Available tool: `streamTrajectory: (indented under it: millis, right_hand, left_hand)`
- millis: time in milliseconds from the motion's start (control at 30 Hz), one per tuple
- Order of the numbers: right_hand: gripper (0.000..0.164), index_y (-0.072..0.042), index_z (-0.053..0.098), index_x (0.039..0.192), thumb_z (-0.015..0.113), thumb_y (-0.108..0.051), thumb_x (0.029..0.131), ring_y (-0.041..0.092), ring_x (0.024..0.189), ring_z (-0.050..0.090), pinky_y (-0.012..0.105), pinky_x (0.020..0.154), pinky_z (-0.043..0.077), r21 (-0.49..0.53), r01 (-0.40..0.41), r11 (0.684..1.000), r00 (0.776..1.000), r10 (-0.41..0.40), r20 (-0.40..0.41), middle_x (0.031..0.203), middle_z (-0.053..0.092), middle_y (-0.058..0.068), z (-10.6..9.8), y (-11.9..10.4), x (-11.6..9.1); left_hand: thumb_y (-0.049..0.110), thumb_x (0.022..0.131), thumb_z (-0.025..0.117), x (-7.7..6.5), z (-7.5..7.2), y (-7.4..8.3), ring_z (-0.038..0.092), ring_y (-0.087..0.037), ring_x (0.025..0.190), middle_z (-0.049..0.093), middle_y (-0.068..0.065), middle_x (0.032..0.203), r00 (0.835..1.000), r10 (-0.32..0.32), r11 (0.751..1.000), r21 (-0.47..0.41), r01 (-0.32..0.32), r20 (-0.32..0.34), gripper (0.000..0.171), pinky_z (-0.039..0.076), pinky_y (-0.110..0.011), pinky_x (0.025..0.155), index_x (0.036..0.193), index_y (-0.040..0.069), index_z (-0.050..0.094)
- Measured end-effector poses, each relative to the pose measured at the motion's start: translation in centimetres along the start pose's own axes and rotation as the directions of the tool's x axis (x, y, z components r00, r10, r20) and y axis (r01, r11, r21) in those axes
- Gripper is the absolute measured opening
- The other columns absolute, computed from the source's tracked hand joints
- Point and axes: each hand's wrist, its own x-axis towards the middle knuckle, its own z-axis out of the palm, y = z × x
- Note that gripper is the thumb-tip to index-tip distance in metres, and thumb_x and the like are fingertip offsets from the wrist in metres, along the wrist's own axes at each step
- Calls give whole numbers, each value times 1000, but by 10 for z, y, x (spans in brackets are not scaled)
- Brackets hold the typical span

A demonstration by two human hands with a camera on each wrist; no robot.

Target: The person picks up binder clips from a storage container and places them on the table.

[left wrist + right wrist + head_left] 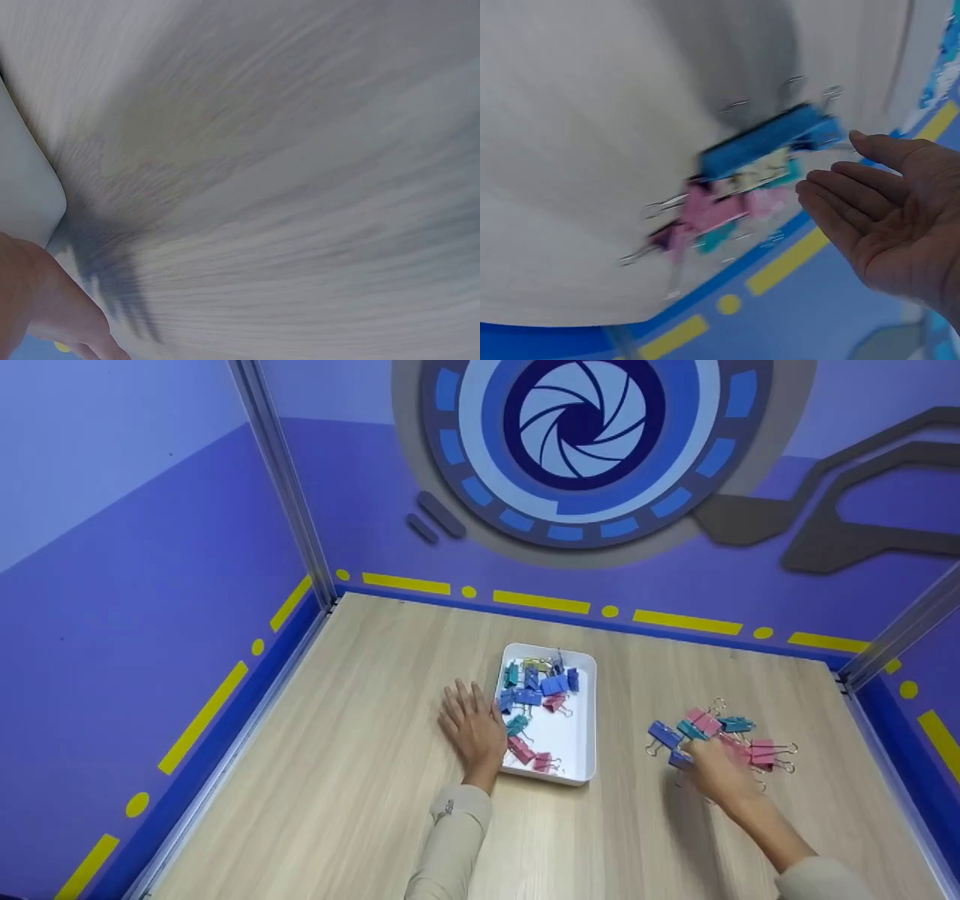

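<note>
My left hand lies with its fingers spread at the left side of a white tray, fingertips pointing away from me. In the left wrist view, only part of that hand shows beside the tray's corner. Inside the tray are blue, green, yellow and pink binder clips, among them a blue clip and a pink clip. My right hand is over a loose pile of binder clips to the tray's right, hiding some. In the right wrist view its fingers are extended near a large blue clip, nothing between them.
The wooden tabletop is bordered by a blue back wall and side walls with yellow dashes. Metal posts stand at the corners. Pink clips with wire handles stick out on the pile's right side.
</note>
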Motion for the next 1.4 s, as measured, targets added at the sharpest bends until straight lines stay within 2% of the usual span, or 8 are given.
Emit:
streamTrajectory:
  millis: [133, 300, 433, 533, 733, 1000, 1267, 1400]
  right_hand:
    - [21, 6, 73, 110, 69, 6, 89, 33, 87, 76, 42, 74, 64, 65, 243, 968, 970, -241, -41, 102, 77, 21, 9, -43, 20]
    - [42, 6, 67, 126, 58, 19, 87, 42, 116, 69, 48, 96, 58, 160, 481, 862, 873, -488, 1, 126, 70, 25, 40, -85, 40]
    - [47, 5, 71, 123, 55, 26, 83, 41, 118, 68, 50, 98, 57, 221, 561, 798, 800, -591, 105, 124, 72, 23, 66, -102, 51]
    - [46, 2, 75, 117, 59, 26, 81, 37, 112, 72, 48, 92, 60, 183, 580, 793, 781, -606, 151, 119, 75, 19, 77, -107, 57]
    - [43, 2, 76, 111, 63, 25, 78, 31, 95, 76, 41, 81, 63, 63, 586, 807, 798, -589, 124, 107, 78, 15, 81, -104, 68]
    - [14, -2, 81, 98, 76, 3, 86, 26, 72, 69, 39, 63, 59, 18, 436, 900, 900, -435, -20, 83, 78, 13, 89, -93, 74]
    - [11, -5, 81, 87, 75, 3, 84, 16, 59, 59, 33, 52, 51, 29, 342, 939, 930, -334, -151, 70, 74, 8, 107, -97, 81]
    - [19, -4, 81, 96, 68, 7, 87, 23, 68, 70, 36, 59, 58, 95, 287, 953, 941, -262, -216, 80, 78, 11, 97, -102, 83]
  left_hand:
    - [42, 106, 48, -1, 1, 0, 21, -38, 158, 29, -11, 169, 1000, 1, 1000, 0, -1, -1, 57, 22, -62, 126, 156, 14, 44]
    - [42, 106, 48, -3, 3, 1, 21, -38, 158, 28, -11, 169, 1000, 8, 1000, 0, -8, 4, 58, 21, -62, 126, 156, 14, 43]
    - [42, 106, 47, -5, 4, 2, 22, -38, 157, 30, -11, 169, 1000, 9, 1000, 4, -9, 11, 58, 22, -62, 126, 156, 14, 43]
    - [43, 106, 46, -7, 5, 4, 22, -38, 158, 30, -11, 169, 1000, 15, 1000, 7, -16, 21, 58, 22, -62, 126, 156, 14, 42]
    - [43, 106, 46, -7, 3, 6, 22, -37, 158, 29, -10, 169, 1000, 14, 1000, 8, -14, 22, 58, 21, -61, 126, 156, 15, 42]
    - [43, 107, 43, -9, 4, 8, 22, -37, 158, 29, -11, 169, 1000, 26, 1000, 7, -26, 12, 57, 22, -61, 126, 156, 14, 43]
    - [42, 107, 45, -3, 1, 3, 20, -38, 158, 29, -11, 169, 1000, 10, 1000, -12, -10, 18, 57, 20, -62, 126, 156, 15, 43]
    - [42, 106, 45, -1, 0, -1, 22, -38, 158, 30, -11, 169, 1000, 5, 1000, 4, -5, 15, 57, 21, -62, 126, 156, 15, 43]
